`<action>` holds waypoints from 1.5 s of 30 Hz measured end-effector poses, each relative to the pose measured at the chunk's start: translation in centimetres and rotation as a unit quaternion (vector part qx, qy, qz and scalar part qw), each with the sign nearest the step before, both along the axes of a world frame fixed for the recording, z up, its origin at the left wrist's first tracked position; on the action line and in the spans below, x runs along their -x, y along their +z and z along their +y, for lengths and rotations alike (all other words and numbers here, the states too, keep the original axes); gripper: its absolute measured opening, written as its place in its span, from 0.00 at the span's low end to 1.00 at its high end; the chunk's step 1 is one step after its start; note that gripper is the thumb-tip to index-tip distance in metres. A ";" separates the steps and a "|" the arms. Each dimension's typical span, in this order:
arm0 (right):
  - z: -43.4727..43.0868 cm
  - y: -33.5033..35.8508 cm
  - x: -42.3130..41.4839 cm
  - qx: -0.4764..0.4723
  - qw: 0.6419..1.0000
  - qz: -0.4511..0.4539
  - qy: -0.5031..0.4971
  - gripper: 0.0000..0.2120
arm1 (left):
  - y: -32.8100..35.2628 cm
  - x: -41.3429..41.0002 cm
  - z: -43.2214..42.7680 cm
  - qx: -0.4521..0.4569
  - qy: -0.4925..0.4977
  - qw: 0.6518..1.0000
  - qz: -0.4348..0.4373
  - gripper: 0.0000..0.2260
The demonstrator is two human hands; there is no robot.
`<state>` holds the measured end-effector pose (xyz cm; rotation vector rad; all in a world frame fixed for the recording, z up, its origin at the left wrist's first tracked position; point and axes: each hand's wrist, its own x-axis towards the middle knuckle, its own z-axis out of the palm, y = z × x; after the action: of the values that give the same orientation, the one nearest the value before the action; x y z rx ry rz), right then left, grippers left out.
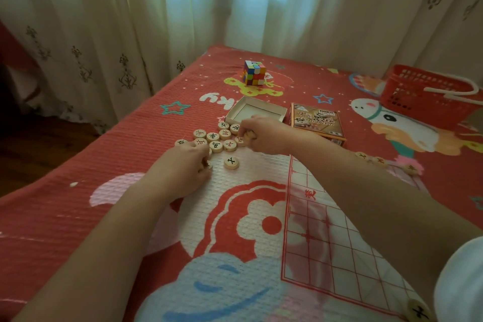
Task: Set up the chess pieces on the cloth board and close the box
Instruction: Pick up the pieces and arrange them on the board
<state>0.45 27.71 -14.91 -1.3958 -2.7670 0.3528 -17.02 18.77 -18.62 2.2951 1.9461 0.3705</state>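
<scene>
Several round wooden chess pieces (216, 146) lie in a loose heap on the bed cover, just in front of the open box tray (256, 112). One piece (231, 162) lies a little apart, nearer me. My left hand (187, 165) rests at the heap's near left edge, fingers curled over small pieces. My right hand (264, 136) grips pieces at the heap's right side. The cloth board (326, 248) with red grid lines lies under my right forearm. A few pieces (376, 161) sit along its far edge, one (418, 310) at its near corner. The box lid (317, 123) lies right of the tray.
A colourful puzzle cube (254, 72) stands behind the tray. A red plastic basket (428, 91) with a white cord sits at the far right. Curtains (156, 8) hang behind the bed; the bed's left edge (86, 149) drops to a dark wooden floor.
</scene>
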 end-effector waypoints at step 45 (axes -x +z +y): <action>0.1 -0.4 2.9 -0.009 1.000 -0.003 0.017 0.13 | -0.1 -0.6 3.8 0.009 0.019 1.000 0.019 0.07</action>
<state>-2.48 27.78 -15.27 -1.3503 -2.7932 0.3241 -16.38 22.57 -18.68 2.2723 2.0053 0.3151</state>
